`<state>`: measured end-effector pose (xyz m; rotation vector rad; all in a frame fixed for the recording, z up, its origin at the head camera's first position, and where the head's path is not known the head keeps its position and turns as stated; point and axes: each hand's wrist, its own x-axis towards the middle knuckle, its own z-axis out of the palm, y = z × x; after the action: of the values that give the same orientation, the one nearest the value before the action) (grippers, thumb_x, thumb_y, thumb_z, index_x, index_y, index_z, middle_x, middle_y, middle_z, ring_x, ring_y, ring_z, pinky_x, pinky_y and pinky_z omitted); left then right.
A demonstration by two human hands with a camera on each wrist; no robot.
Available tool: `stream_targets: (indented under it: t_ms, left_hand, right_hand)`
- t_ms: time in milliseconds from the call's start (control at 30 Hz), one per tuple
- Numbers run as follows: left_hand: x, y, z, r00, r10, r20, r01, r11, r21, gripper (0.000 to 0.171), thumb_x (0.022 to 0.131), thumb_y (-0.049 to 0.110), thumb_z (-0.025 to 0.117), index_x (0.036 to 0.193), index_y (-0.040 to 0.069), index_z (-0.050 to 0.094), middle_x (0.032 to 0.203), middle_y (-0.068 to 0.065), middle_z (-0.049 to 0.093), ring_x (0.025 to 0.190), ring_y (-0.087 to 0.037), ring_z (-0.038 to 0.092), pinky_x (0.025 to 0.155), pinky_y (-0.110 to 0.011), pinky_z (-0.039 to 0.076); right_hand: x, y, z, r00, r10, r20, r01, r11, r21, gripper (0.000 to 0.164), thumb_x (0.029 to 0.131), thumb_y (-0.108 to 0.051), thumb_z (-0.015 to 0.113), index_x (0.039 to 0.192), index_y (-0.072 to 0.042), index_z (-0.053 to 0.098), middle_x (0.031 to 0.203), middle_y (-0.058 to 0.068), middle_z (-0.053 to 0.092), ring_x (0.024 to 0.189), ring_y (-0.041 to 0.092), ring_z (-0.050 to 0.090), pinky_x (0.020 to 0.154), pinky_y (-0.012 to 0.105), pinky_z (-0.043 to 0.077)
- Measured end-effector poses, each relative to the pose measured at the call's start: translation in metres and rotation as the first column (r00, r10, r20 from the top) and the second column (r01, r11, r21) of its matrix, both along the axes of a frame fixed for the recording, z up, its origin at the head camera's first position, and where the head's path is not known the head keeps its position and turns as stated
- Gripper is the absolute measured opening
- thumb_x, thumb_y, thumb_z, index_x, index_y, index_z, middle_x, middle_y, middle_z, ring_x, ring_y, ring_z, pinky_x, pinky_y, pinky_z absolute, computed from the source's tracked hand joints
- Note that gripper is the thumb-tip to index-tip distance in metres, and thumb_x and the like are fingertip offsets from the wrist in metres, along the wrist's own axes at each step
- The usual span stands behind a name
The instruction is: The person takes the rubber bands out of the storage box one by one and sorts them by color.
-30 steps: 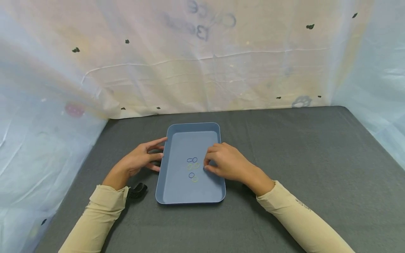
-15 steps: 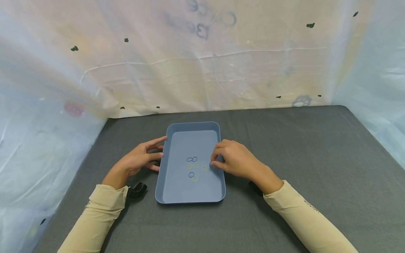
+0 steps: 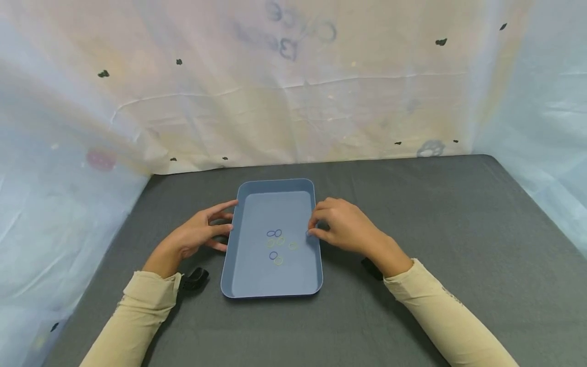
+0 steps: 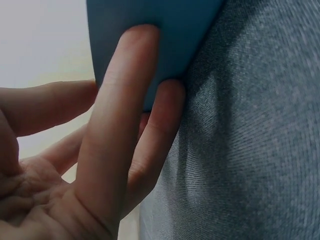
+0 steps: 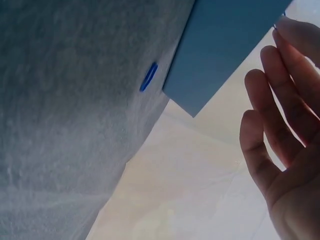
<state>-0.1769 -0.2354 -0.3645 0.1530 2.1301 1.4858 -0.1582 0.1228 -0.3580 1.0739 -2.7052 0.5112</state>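
Note:
A blue tray lies on the grey cloth, with several thin blue and yellow rubber bands inside. Two blue ones, including this blue rubber band, lie side by side above two yellow ones; a blue and a yellow one are below. Off to their right is a single yellow rubber band. My right hand, over the tray's right rim, pinches a blue rubber band between thumb and index finger. Along the tray's left wall my left hand rests its extended fingers.
Another blue band lies on the cloth outside the tray in the right wrist view; the head view does not show it. A printed pale curtain hangs behind the table. Grey cloth stretches to the right.
My right hand has risen and moved rightward from inside the tray to its right rim, with the blue rubber band. This uncovered a yellow band. My left hand stays at the tray's wall.

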Motion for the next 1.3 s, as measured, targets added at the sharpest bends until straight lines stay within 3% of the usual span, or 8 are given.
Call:
stream_targets:
  t_ms: [1300]
  left_hand:
    - [-0.001, -0.001, -0.003, 1.000, 0.002, 0.002, -0.002, 1.000, 0.024, 0.074, 0.099, 0.004, 0.057, 0.161, 0.021, 0.019, 0.157, -0.029, 0.025, 0.108, -0.029, 0.065, 0.078, -0.046, 0.063]
  right_hand:
    - [-0.007, 0.021, 0.007, 0.999, -0.053, 0.010, 0.053, 0.998, -0.031, 0.004, 0.085, -0.024, 0.081, 0.086, -0.022, 0.078, 0.094, -0.009, 0.071, 0.091, 0.015, 0.066, 0.085, 0.039, 0.056]
